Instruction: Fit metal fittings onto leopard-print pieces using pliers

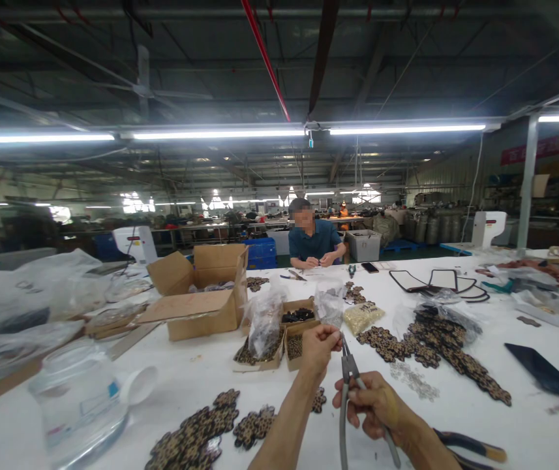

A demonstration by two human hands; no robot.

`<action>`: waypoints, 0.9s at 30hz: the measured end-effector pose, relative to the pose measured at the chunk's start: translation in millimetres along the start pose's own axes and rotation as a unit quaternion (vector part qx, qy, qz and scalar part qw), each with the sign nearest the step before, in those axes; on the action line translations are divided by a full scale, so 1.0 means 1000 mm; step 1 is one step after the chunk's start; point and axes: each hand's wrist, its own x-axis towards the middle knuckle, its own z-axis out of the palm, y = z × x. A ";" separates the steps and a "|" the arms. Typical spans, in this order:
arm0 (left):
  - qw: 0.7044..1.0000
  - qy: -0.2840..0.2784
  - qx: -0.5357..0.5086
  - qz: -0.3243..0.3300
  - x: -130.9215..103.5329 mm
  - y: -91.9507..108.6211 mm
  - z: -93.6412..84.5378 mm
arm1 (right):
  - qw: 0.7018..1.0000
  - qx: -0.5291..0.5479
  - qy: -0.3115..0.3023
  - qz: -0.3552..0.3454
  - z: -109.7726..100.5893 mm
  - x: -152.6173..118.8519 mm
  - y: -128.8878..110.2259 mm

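Observation:
My right hand (374, 405) is wrapped round the grey handles of a pair of pliers (349, 372), whose jaws point up and away. At the tips of the jaws, my left hand (322, 346) pinches something too small to make out. Just beyond my left hand stand small boxes of brass-coloured pieces (295, 346) and of black pieces (299, 315). Leopard-patterned pieces (196, 431) lie in a pile at the front left, and more patterned pieces (469, 369) spread to the right. Small clear bits (413, 380) are scattered beside them.
An open cardboard box (205, 316) and a clear plastic jug (81, 405) stand on the left. A bag of cream pieces (363, 317) lies beyond my hands. Dark-handled pliers (472, 447) are at the front right. Across the table (455, 264) sits a person (314, 243).

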 end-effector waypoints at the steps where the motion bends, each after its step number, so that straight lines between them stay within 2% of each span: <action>1: 1.000 0.000 -0.003 -0.001 0.000 0.000 0.000 | 1.000 0.001 -0.001 0.003 0.000 0.000 0.000; 15: 0.999 -0.035 0.010 0.029 0.000 0.003 0.000 | 1.000 -0.016 -0.002 0.009 -0.004 -0.002 -0.002; 21: 0.999 -0.026 -0.005 0.023 0.001 0.001 0.000 | 0.999 -0.040 0.030 0.002 -0.007 -0.001 0.002; 27: 1.000 -0.020 -0.004 0.017 0.000 0.003 0.003 | 0.998 -0.062 0.023 -0.008 0.001 -0.007 -0.004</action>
